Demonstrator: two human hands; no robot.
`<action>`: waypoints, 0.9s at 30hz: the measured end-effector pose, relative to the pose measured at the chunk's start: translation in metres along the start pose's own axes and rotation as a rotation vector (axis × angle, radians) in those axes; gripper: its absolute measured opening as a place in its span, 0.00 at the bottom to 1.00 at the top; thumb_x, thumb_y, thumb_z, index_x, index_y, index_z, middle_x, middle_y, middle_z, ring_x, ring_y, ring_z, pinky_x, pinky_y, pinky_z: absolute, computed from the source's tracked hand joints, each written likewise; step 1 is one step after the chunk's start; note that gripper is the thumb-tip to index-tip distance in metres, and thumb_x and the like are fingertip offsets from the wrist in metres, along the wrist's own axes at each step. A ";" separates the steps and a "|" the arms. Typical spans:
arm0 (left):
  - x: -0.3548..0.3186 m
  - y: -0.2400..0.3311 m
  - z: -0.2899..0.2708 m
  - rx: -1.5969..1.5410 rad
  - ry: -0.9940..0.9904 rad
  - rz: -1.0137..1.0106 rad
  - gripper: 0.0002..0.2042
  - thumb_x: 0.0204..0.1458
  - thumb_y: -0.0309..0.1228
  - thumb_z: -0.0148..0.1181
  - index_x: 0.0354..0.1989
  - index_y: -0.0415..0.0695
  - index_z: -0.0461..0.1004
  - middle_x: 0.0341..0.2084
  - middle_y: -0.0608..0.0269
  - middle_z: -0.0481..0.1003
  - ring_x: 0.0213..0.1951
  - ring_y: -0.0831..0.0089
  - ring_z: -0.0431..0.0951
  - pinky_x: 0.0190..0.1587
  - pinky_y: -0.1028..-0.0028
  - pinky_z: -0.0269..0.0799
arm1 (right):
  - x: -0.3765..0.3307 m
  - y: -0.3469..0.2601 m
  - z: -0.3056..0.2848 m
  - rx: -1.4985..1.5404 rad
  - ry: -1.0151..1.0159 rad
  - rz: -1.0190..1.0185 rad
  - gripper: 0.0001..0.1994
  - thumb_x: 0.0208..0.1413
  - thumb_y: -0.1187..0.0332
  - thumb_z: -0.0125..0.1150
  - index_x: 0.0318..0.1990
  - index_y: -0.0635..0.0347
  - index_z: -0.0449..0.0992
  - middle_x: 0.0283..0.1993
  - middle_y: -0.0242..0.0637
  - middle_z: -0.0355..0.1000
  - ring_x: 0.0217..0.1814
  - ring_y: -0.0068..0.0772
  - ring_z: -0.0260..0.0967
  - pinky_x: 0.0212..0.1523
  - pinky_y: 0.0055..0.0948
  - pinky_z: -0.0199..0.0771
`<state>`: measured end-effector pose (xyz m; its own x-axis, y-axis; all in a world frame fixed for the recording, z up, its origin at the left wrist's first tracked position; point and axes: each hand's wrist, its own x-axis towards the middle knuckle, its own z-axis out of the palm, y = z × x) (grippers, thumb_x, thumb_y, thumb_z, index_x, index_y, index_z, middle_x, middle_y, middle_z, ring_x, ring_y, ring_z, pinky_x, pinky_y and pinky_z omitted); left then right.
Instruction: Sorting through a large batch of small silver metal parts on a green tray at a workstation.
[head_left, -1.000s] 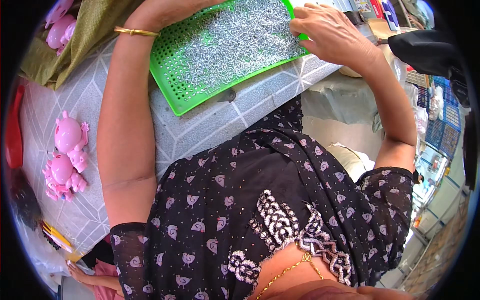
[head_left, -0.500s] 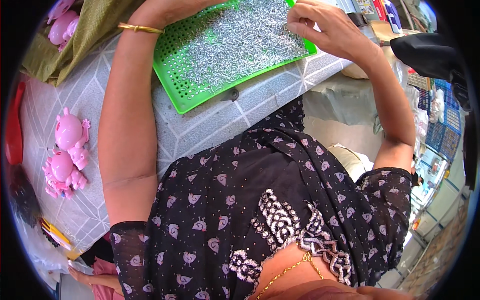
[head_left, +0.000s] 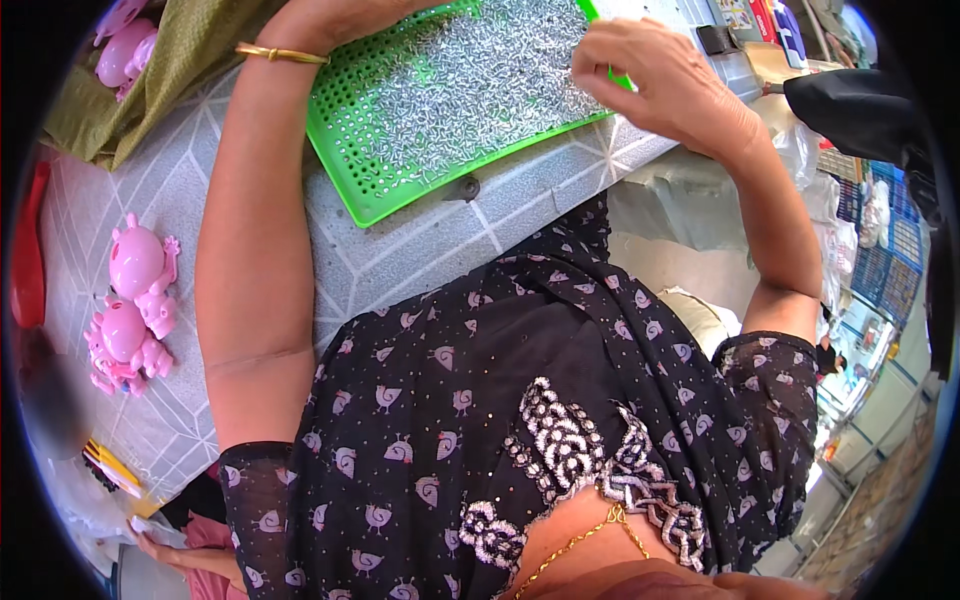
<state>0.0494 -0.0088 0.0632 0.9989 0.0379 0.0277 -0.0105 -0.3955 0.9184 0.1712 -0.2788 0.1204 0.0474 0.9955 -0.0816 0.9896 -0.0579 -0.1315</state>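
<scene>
A green perforated tray (head_left: 372,207) lies on the table, heaped with small silver screw-like metal pieces (head_left: 500,85). My right hand (head_left: 665,88) is over the tray's right rim, its fingers curled in and the thumb bent near their tips. Whatever is between those fingertips, if anything, is hidden. At the top edge, my left hand (head_left: 365,12) reaches across the tray's far left side. Its fingers are cut off by the picture's edge, so their hold does not show.
Pink pig-shaped toy parts (head_left: 130,300) stand on the patterned table (head_left: 370,270) at left. An olive woven sack (head_left: 190,60) holds more pink pieces. Another person's hand (head_left: 185,555) shows at lower left. Blue crates (head_left: 890,245) stand at far right.
My right hand has shifted slightly toward me, uncovering part of the tray's right rim. My left arm has barely moved. At lower left, the other person's hand and a dark blurred shape have moved.
</scene>
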 end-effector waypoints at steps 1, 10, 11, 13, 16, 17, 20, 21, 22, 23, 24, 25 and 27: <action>0.000 0.001 -0.001 0.014 -0.005 -0.013 0.17 0.57 0.30 0.66 0.49 0.29 0.78 0.32 0.65 0.79 0.36 0.79 0.74 0.40 0.75 0.72 | 0.002 -0.003 -0.002 -0.037 0.017 0.082 0.06 0.60 0.66 0.62 0.37 0.59 0.76 0.35 0.39 0.73 0.41 0.44 0.73 0.47 0.41 0.70; -0.004 0.001 0.000 0.031 0.015 -0.016 0.18 0.57 0.31 0.67 0.50 0.30 0.78 0.34 0.62 0.80 0.37 0.77 0.75 0.42 0.75 0.73 | 0.023 -0.018 -0.005 -0.110 -0.125 0.120 0.07 0.58 0.65 0.57 0.33 0.58 0.78 0.35 0.41 0.75 0.43 0.44 0.76 0.49 0.41 0.69; -0.004 0.000 0.000 0.027 0.023 -0.007 0.18 0.57 0.31 0.67 0.50 0.30 0.78 0.35 0.61 0.81 0.37 0.77 0.75 0.42 0.75 0.73 | 0.023 -0.016 -0.003 -0.111 -0.126 0.119 0.07 0.58 0.65 0.57 0.33 0.58 0.78 0.35 0.41 0.75 0.43 0.44 0.76 0.49 0.41 0.69; -0.003 0.002 -0.001 0.030 0.016 -0.015 0.18 0.57 0.32 0.67 0.50 0.30 0.78 0.35 0.61 0.81 0.37 0.76 0.75 0.42 0.74 0.73 | 0.020 -0.008 0.007 -0.188 -0.095 0.056 0.09 0.61 0.65 0.56 0.33 0.59 0.76 0.34 0.41 0.74 0.40 0.46 0.76 0.44 0.43 0.72; -0.002 0.003 -0.002 0.044 0.007 -0.025 0.18 0.57 0.32 0.67 0.50 0.30 0.78 0.35 0.61 0.81 0.37 0.76 0.76 0.42 0.74 0.73 | 0.010 -0.001 0.016 -0.190 0.018 -0.018 0.07 0.61 0.67 0.61 0.41 0.59 0.74 0.37 0.41 0.73 0.41 0.46 0.73 0.45 0.40 0.70; -0.002 0.003 -0.002 0.053 0.005 -0.026 0.18 0.57 0.32 0.67 0.50 0.30 0.78 0.35 0.60 0.81 0.37 0.76 0.76 0.42 0.74 0.73 | 0.007 0.004 0.019 -0.191 0.020 -0.018 0.07 0.61 0.67 0.61 0.41 0.59 0.74 0.37 0.41 0.73 0.41 0.46 0.73 0.45 0.40 0.70; -0.001 0.001 -0.003 0.049 0.011 -0.011 0.19 0.57 0.33 0.67 0.50 0.30 0.79 0.35 0.60 0.81 0.37 0.76 0.76 0.42 0.74 0.74 | 0.004 0.009 0.018 0.051 0.133 0.020 0.07 0.64 0.66 0.60 0.42 0.60 0.73 0.36 0.36 0.73 0.37 0.35 0.72 0.39 0.33 0.69; -0.002 0.001 -0.003 0.051 0.014 -0.011 0.19 0.57 0.33 0.67 0.50 0.30 0.79 0.35 0.60 0.81 0.37 0.76 0.76 0.42 0.74 0.74 | 0.002 0.005 0.011 0.312 0.052 0.201 0.08 0.67 0.65 0.58 0.43 0.61 0.73 0.36 0.32 0.71 0.35 0.29 0.69 0.38 0.29 0.68; -0.002 0.002 -0.002 0.063 0.016 -0.004 0.19 0.57 0.33 0.67 0.50 0.30 0.79 0.35 0.60 0.81 0.37 0.76 0.76 0.42 0.74 0.74 | 0.000 0.003 0.005 0.570 -0.029 0.385 0.09 0.69 0.64 0.56 0.43 0.62 0.73 0.36 0.28 0.70 0.34 0.23 0.67 0.36 0.26 0.66; -0.002 0.003 -0.002 0.074 0.017 0.004 0.19 0.57 0.33 0.67 0.50 0.30 0.79 0.35 0.59 0.81 0.37 0.76 0.76 0.43 0.74 0.74 | -0.003 0.009 0.014 0.801 0.043 0.286 0.12 0.72 0.61 0.53 0.44 0.61 0.73 0.37 0.22 0.67 0.33 0.13 0.61 0.33 0.19 0.60; -0.001 0.004 -0.003 0.093 0.008 -0.001 0.18 0.57 0.32 0.66 0.50 0.30 0.79 0.35 0.58 0.81 0.38 0.75 0.77 0.43 0.74 0.74 | -0.005 0.009 0.009 0.796 0.048 0.288 0.12 0.72 0.61 0.53 0.44 0.61 0.73 0.37 0.22 0.67 0.33 0.13 0.61 0.33 0.19 0.60; -0.002 0.002 -0.003 0.095 0.012 0.000 0.18 0.57 0.32 0.66 0.50 0.30 0.79 0.35 0.58 0.81 0.38 0.75 0.77 0.43 0.74 0.74 | -0.003 0.003 -0.001 0.978 -0.033 0.350 0.12 0.73 0.60 0.52 0.45 0.59 0.73 0.37 0.22 0.68 0.32 0.13 0.60 0.32 0.18 0.59; -0.001 -0.001 -0.004 0.071 0.000 0.008 0.18 0.57 0.32 0.66 0.50 0.30 0.79 0.35 0.58 0.81 0.38 0.75 0.77 0.43 0.73 0.74 | -0.003 0.005 -0.004 1.148 -0.154 0.455 0.13 0.73 0.57 0.49 0.47 0.56 0.73 0.39 0.22 0.69 0.30 0.10 0.56 0.29 0.15 0.54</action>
<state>0.0479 -0.0050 0.0632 0.9988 0.0348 0.0351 -0.0153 -0.4595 0.8881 0.1761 -0.2822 0.1241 0.2614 0.8536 -0.4507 0.1935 -0.5038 -0.8419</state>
